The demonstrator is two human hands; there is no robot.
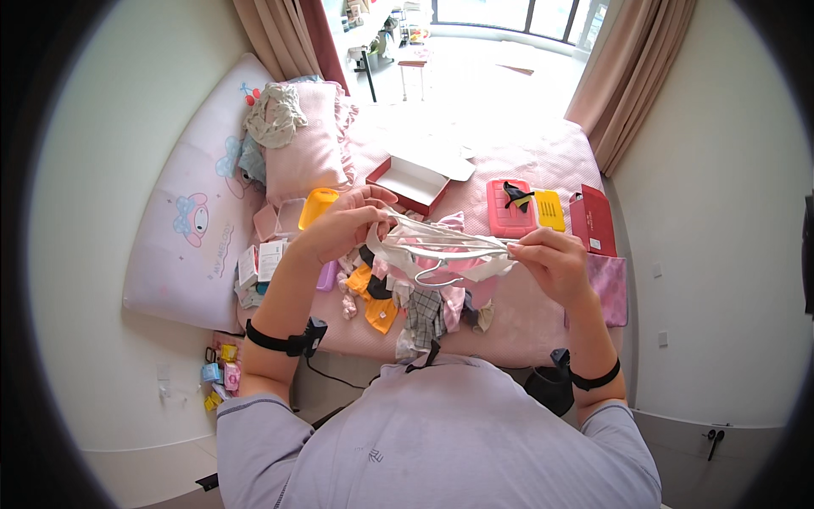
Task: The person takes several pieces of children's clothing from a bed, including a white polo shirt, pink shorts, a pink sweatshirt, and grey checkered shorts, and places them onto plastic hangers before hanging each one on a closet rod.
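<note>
Between my raised hands a light hanger point(439, 254) with a curved hook is stretched together with white straps and a pink-and-white garment point(486, 280). My left hand point(350, 223) pinches the straps at one end, thumb and fingers closed on them. At the other end my right hand point(550, 261) grips the hanger's tip and the straps between thumb and fingers. Below, a pile of small clothes lies on the pink bed, among them a grey checked garment point(425, 315) and an orange garment point(380, 315).
An open red box point(435, 205) with a white inside, a pink plastic case point(499, 219), a yellow container point(548, 210) and a red carton point(594, 219) stand on the bed. At the left are a pink pillow point(302, 162), white boxes point(271, 257) and a padded headboard point(165, 254).
</note>
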